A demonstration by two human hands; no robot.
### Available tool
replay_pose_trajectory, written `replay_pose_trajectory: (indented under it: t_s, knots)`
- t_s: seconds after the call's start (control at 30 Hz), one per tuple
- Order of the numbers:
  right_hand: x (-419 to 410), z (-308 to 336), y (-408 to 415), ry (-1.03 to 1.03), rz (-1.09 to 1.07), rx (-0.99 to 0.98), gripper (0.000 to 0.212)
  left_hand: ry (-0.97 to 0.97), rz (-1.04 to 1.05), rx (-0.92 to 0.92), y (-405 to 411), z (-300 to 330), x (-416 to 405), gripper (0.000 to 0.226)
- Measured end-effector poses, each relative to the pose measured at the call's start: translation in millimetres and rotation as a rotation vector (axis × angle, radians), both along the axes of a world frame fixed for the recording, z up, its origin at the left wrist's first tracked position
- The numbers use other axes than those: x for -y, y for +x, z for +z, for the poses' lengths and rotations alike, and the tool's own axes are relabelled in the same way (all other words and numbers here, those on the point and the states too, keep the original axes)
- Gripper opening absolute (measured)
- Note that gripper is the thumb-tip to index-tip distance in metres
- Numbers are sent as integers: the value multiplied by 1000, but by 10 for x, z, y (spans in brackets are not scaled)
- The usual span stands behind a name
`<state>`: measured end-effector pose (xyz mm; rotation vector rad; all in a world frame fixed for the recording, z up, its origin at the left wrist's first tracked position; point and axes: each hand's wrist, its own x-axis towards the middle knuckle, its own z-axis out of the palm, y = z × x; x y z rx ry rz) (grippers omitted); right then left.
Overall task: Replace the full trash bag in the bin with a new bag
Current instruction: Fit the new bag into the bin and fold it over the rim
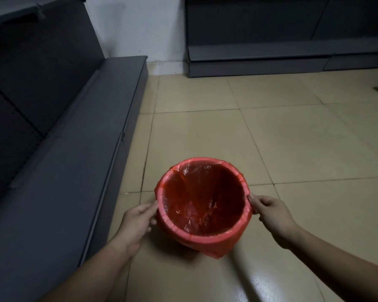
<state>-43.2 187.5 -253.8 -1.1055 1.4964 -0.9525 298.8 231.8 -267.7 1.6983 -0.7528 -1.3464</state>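
A round red bin (pixel 202 237) stands on the tiled floor in front of me. A thin red plastic bag (pixel 196 192) lines it, folded over the rim, with a loose flap hanging at the near right side. The inside looks empty apart from the crinkled bag. My left hand (pixel 138 219) is at the bin's left side, fingers pinching the bag's folded edge at the rim. My right hand (pixel 268 211) is at the right side, thumb and fingers pinching the bag edge there.
Grey metal shelving (pixel 59 149) runs along the left, its base close to the bin. More dark shelving (pixel 260 59) lines the far wall. Beige floor tiles (pixel 292 138) stretch ahead and to the right.
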Motion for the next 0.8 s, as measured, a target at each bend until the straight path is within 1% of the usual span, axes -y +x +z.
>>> replay_pose_trajectory:
  t_s: [0.07,0.13,0.27,0.37,0.47,0.5,0.53,0.6,0.67,0.73,0.8]
  knots:
    - [-5,-28,-10,37,1,20,34,2,49,-55,11,-60,-17,24]
    - [-8,-50,-25,59,8,33,35,6,87,-59,15,-137,-44,22]
    - [-3,-98,-86,40,48,4,33,-47,45,74,51,-222,-101,16]
    - [16,-93,-152,17,60,-21,24,-111,-3,195,140,-221,-113,13]
    - [138,-16,-196,-59,16,-18,16,-180,69,229,253,-145,-32,6]
    - [220,15,-203,-95,-15,-28,13,-208,88,242,286,-105,34,8]
    - [315,52,-198,-124,-40,-43,9,-234,86,267,309,-61,123,15]
    - [510,126,-152,-155,-36,-90,16,-241,32,332,307,36,326,34]
    - [667,173,-66,-118,27,-105,18,-201,-17,346,243,98,512,41]
    - [751,154,10,-74,87,-82,14,-174,-75,332,148,115,602,36]
    - [781,91,44,-58,81,-59,16,-174,-93,287,66,89,614,22]
